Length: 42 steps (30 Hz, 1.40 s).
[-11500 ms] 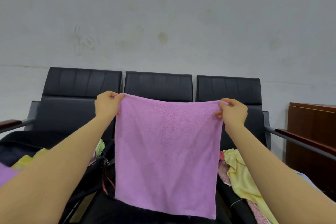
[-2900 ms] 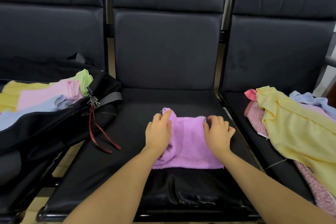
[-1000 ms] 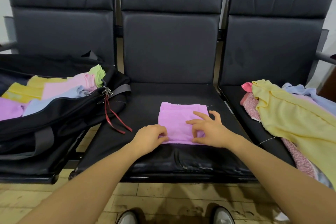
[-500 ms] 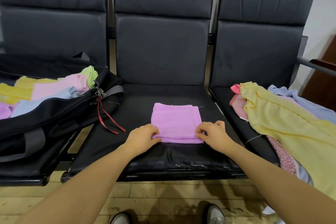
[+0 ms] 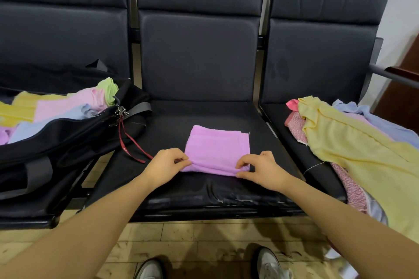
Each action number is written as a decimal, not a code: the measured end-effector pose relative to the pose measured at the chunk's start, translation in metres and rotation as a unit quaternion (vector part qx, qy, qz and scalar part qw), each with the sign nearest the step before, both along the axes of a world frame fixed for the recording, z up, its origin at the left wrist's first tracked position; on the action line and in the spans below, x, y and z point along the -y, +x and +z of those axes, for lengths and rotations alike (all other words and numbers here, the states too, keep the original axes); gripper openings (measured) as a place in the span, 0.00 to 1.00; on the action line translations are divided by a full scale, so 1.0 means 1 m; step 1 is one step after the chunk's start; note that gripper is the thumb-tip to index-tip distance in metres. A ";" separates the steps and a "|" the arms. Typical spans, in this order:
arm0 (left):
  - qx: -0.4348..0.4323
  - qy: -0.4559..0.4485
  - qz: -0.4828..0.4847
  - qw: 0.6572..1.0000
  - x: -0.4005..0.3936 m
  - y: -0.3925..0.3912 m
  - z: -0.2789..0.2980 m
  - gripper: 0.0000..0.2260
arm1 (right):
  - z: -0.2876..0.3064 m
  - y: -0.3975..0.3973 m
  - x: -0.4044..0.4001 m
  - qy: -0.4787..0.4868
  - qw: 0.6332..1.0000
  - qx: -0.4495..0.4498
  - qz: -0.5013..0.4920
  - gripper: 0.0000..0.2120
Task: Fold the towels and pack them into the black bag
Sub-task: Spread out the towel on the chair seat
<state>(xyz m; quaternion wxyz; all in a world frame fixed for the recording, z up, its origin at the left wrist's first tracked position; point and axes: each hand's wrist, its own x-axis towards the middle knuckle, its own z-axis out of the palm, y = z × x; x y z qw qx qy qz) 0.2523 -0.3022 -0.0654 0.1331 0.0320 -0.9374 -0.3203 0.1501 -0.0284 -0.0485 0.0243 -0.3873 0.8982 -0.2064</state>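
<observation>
Both hands now pinch purple towel (image 5: 217, 150); black bag (image 5: 68, 140) left.

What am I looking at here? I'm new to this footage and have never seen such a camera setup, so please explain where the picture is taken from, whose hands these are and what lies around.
There is no machine: a person wears a camera on the head, looking down at their own bare hands. The left hand and right hand each pinch a near corner of a folded purple towel on the middle seat of a row of black chairs. On the left seat lies the open black bag, already holding folded towels. On the right seat is a pile of unfolded towels, a yellow one on top.
</observation>
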 end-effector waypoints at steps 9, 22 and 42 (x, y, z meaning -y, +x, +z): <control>0.036 -0.157 -0.071 0.984 -0.001 0.000 0.003 0.26 | 0.004 0.006 0.007 0.026 0.998 -0.065 -0.012 0.08; 0.020 -0.244 -0.003 0.969 -0.022 -0.017 -0.001 0.15 | 0.009 -0.005 0.003 -0.093 0.992 0.002 -0.086 0.07; -0.018 -0.039 0.235 0.971 -0.040 -0.104 0.013 0.10 | 0.017 -0.067 0.065 -0.204 0.939 0.020 -0.278 0.15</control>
